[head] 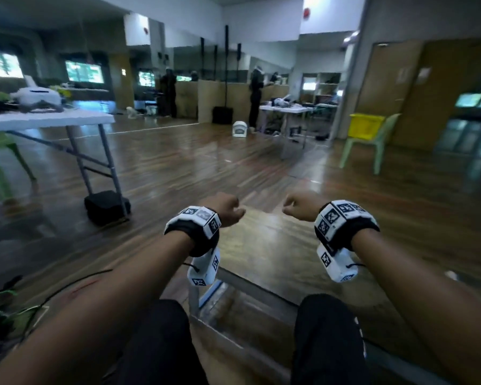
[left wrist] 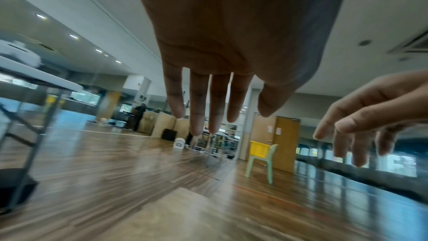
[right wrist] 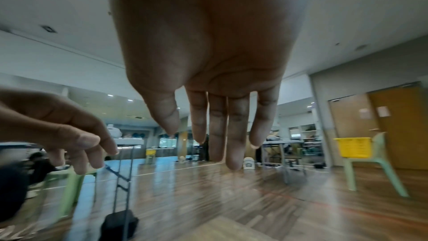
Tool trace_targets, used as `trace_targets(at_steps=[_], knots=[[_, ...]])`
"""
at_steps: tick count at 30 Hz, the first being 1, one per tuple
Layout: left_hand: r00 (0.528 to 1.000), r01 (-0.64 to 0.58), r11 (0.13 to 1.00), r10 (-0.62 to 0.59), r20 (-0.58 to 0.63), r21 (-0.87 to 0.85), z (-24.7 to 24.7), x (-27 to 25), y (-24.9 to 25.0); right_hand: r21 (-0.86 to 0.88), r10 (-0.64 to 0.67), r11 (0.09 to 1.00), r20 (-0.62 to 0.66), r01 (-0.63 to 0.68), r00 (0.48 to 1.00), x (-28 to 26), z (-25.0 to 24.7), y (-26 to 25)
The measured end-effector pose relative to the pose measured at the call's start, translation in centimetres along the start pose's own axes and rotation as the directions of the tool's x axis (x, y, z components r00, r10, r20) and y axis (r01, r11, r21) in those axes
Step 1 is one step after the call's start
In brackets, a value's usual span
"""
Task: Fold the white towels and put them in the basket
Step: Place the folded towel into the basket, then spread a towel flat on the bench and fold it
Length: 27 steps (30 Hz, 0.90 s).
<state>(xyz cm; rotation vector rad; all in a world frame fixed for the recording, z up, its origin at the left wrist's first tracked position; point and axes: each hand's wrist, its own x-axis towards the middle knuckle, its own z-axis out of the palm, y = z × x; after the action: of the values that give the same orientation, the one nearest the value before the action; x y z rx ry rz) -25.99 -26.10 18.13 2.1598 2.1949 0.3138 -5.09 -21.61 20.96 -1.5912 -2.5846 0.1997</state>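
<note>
No white towel is clearly visible in any view. The yellow basket (head: 366,125) (left wrist: 259,149) (right wrist: 354,147) stands on a pale green chair (head: 372,145) at the far right, several steps away across the wooden floor. Both of my arms reach forward above my knees. My left hand (head: 225,209) (left wrist: 231,120) hangs with relaxed, nearly straight fingers and holds nothing. My right hand (head: 300,208) (right wrist: 208,144) hangs the same way, a short gap to its right, and it holds nothing either. Each wrist view also shows the other hand (left wrist: 354,135) (right wrist: 88,149).
A white folding table (head: 47,118) stands at the left, with a blurred white object (head: 36,97) on it and a black box (head: 106,207) at its foot. A green chair (head: 0,151) sits beneath it. People (head: 168,93) and another table (head: 286,108) are far back.
</note>
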Motion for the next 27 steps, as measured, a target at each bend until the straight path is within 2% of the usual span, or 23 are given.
trace_targets(at_steps=[5, 9, 15, 20, 24, 27], knots=[[0.972, -0.230, 0.971, 0.233, 0.041, -0.065, 3.2, 2.4, 7.7, 0.052, 0.195, 0.980, -0.011, -0.194, 0.981, -5.5, -0.2, 7.2], [0.926, -0.355, 0.927, 0.367, 0.088, -0.123, 6.2, 3.5, 13.9, 0.027, 0.379, 0.925, 0.026, -0.380, 0.925, -10.7, 0.1, 12.4], [0.810, -0.546, 0.821, 0.569, 0.143, -0.169, 9.7, 4.0, 23.3, 0.058, 0.562, 0.826, -0.002, -0.561, 0.827, -17.8, 1.3, 18.5], [0.736, -0.627, 0.759, 0.651, 0.187, -0.176, 13.1, 4.3, 29.8, 0.110, 0.679, 0.731, -0.022, -0.674, 0.733, -22.2, 3.0, 23.7], [0.654, -0.672, 0.700, 0.714, 0.250, -0.241, 17.1, 4.8, 33.5, 0.143, 0.741, 0.663, 0.014, -0.735, 0.672, -24.4, 5.4, 27.3], [0.626, -0.678, 0.683, 0.730, 0.275, -0.269, 20.8, 5.1, 35.4, 0.179, 0.766, 0.624, 0.051, -0.760, 0.641, -25.4, 7.9, 29.6]])
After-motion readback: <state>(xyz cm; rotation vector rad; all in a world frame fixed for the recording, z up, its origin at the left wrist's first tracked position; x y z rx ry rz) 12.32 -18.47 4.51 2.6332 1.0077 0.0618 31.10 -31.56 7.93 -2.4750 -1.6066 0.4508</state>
